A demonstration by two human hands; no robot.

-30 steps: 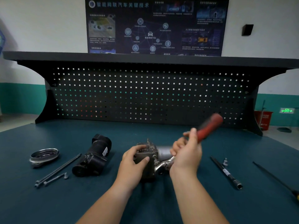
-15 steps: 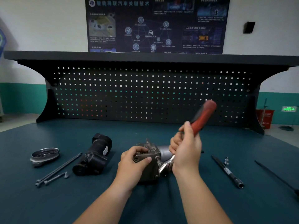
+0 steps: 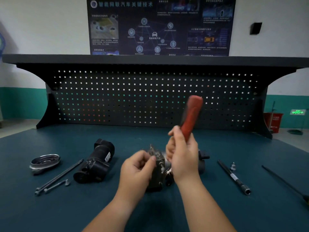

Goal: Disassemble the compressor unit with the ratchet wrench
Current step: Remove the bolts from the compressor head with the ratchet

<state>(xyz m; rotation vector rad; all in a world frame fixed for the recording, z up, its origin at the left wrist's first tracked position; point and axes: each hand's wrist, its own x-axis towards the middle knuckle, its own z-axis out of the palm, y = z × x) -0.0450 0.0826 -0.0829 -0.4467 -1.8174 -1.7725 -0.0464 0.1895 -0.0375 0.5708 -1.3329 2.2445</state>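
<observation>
Here, on a teal pegboard-backed bench (image 3: 66,215), left hand (image 3: 135,169) grips compressor unit (image 3: 157,174), right hand (image 3: 183,158) ratchet wrench (image 3: 191,114).

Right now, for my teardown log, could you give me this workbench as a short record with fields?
left hand: grips grey metal compressor unit on teal bench
right hand: grips red-handled ratchet wrench, handle tilted up, head down at the unit
left of unit: black cylindrical housing, round silver cover, long dark bolts
right of unit: black extension bar, small silver socket, thin dark rod
</observation>
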